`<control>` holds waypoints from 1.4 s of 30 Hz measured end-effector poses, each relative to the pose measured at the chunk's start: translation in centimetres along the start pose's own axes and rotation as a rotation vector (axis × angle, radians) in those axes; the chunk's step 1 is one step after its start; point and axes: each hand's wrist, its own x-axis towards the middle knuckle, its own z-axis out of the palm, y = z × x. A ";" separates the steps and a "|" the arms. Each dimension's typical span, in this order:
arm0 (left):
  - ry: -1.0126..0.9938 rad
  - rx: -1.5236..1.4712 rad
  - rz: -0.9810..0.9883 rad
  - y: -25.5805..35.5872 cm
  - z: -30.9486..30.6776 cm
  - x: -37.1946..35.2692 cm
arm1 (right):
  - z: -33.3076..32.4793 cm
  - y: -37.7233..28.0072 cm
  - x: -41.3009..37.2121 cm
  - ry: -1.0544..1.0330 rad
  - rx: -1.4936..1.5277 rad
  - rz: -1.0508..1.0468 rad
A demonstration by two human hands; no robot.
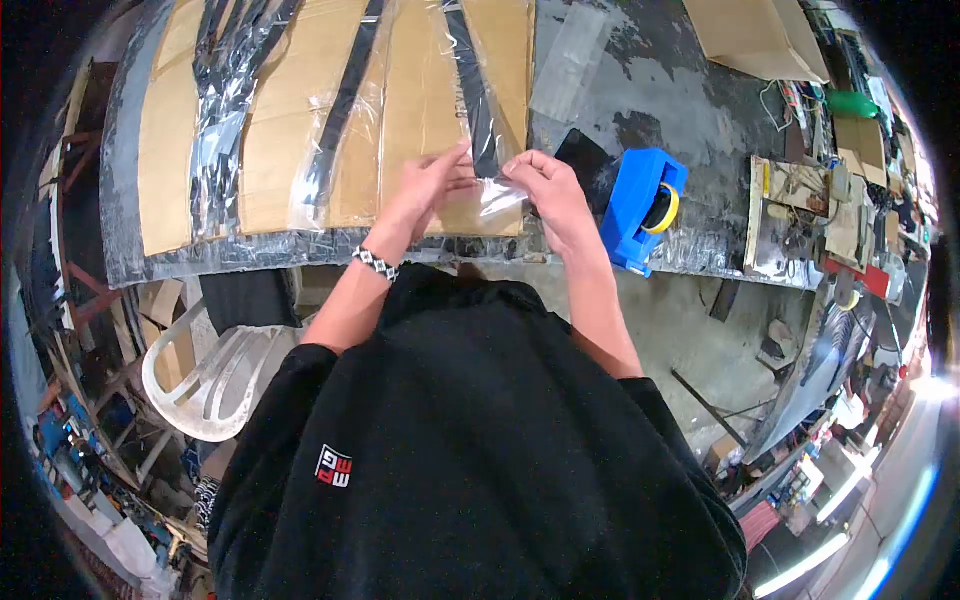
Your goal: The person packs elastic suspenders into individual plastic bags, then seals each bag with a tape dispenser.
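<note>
A black strap [485, 140] lies inside a clear plastic sleeve [505, 195] on a cardboard sheet [270, 130]. My right hand [555, 195] pinches the right side of the sleeve's near end between thumb and fingers. On the opposite side, my left hand [428, 192] has its fingers stretched toward the sleeve and apart, the tips at its edge; whether they press on it cannot be made out. Left of my hands lies another sleeved black strap [345, 110]. Farther left, several more sleeved straps [222, 120] lie bunched together.
Right of my right hand stands a blue tape dispenser [635, 205] with a yellow-cored roll. Beside it is a dark flat piece [583, 160]. Loose clear plastic [575, 65] lies behind, and a cardboard box [755, 35] sits at the back right. A white plastic chair [215, 385] stands below the table's left side.
</note>
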 end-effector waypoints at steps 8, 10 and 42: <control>-0.207 -0.203 0.031 -1.3 1.1 0.5 | -0.6 0.3 -5.2 -0.128 -0.018 0.211; -0.138 -0.189 0.020 -1.5 1.1 0.6 | -0.9 1.0 -7.1 -0.167 -0.011 0.223; -0.295 -0.270 -0.079 -2.4 -2.9 0.3 | 1.9 0.6 3.1 -0.062 -0.455 -0.255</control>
